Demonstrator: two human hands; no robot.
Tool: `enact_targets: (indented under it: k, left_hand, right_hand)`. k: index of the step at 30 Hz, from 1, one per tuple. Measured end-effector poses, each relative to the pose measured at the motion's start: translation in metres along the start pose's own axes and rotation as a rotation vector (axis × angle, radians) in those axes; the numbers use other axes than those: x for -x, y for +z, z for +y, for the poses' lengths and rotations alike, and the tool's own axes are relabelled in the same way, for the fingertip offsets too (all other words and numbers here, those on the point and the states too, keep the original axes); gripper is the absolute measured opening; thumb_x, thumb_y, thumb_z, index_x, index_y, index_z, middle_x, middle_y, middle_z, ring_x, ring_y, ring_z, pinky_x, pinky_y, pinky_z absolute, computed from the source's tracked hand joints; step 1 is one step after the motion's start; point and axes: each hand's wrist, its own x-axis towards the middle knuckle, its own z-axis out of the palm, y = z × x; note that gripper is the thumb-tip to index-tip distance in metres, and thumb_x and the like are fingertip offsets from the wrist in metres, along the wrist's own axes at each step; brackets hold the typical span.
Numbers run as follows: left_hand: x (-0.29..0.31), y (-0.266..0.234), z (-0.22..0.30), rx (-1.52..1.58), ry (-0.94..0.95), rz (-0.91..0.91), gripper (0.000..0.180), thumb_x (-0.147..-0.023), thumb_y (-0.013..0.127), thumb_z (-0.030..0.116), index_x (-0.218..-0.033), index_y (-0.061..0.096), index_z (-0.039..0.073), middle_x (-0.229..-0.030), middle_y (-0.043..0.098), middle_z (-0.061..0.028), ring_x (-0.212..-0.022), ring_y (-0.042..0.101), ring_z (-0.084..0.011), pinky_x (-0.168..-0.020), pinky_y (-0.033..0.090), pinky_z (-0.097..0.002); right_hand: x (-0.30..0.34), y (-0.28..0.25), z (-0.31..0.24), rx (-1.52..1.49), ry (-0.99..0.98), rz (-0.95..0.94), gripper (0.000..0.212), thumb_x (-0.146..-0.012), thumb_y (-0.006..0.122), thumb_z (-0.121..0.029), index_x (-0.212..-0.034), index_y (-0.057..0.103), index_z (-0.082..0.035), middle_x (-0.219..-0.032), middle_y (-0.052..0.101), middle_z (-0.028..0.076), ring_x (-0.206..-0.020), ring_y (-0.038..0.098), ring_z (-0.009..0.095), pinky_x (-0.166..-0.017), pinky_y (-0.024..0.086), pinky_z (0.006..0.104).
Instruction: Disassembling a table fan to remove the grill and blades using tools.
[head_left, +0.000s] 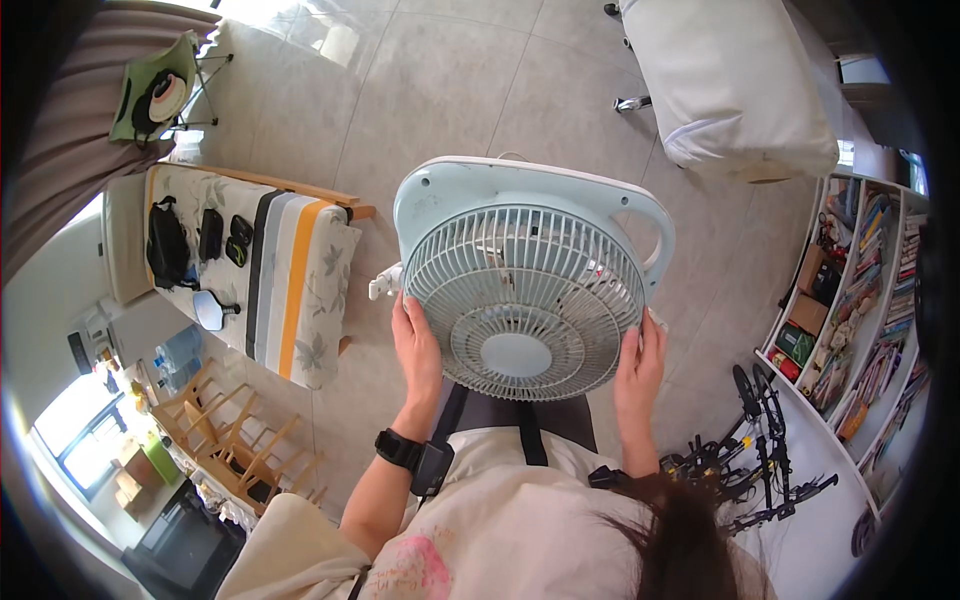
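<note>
A pale blue box fan point(525, 270) with a round white grille and a carry handle at its upper right is held up in front of me, above the tiled floor. My left hand point(417, 345) grips the fan's left side at the grille's rim. My right hand point(640, 362) grips its lower right side. A white plug or knob sticks out at the fan's left edge, just above my left hand. A black watch sits on my left wrist.
A wooden daybed with a striped cushion point(285, 270), black bag and hand mirror lies to the left. A white covered seat point(735, 85) stands at the back right. Bookshelves point(860, 300) line the right wall, a black folded frame point(755, 450) beside them. A wooden rack point(240, 440) stands lower left.
</note>
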Motion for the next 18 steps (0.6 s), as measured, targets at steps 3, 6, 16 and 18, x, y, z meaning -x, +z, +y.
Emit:
enact_targets:
  k: [3,6,16,18]
  left_hand:
    - [0.001,0.005,-0.004,-0.033,-0.014,0.056,0.053,-0.098,0.035,0.039,-0.131,0.039,-0.003,-0.126,0.044,-0.021,-0.118,0.042,-0.0303,-0.1,0.032,-0.0368]
    - [0.003,0.006,0.006,-0.037,-0.034,0.099,0.053,-0.098,0.035,0.039,-0.131,0.039,-0.002,-0.123,0.043,-0.0222,-0.116,0.042,-0.0328,-0.098,0.032,-0.0384]
    - [0.02,-0.004,0.012,-0.083,0.018,0.071,0.056,-0.097,0.038,0.039,-0.134,0.035,-0.002,-0.125,0.038,-0.0248,-0.117,0.037,-0.0345,-0.101,0.029,-0.0395]
    - [0.021,-0.005,0.018,-0.089,0.014,0.067,0.056,-0.097,0.038,0.039,-0.134,0.034,-0.003,-0.126,0.037,-0.025,-0.118,0.037,-0.0345,-0.101,0.028,-0.0397]
  right_hand:
    - [0.006,0.008,-0.005,0.083,0.003,0.034,0.046,-0.096,0.044,-0.03,-0.129,0.042,0.003,-0.12,0.046,0.02,-0.109,0.05,0.036,-0.092,0.04,0.0385]
    - [0.007,0.014,-0.008,0.086,-0.003,0.088,0.046,-0.097,0.042,-0.03,-0.13,0.04,0.002,-0.12,0.043,0.021,-0.108,0.05,0.036,-0.091,0.04,0.0388]
    - [0.014,0.012,-0.005,-0.009,0.037,0.119,0.048,-0.099,0.035,-0.033,-0.132,0.038,0.001,-0.123,0.041,0.02,-0.112,0.046,0.033,-0.095,0.036,0.0389]
    - [0.013,0.014,-0.005,-0.019,0.036,0.122,0.048,-0.099,0.035,-0.033,-0.132,0.038,0.001,-0.123,0.04,0.02,-0.113,0.045,0.033,-0.096,0.035,0.0385]
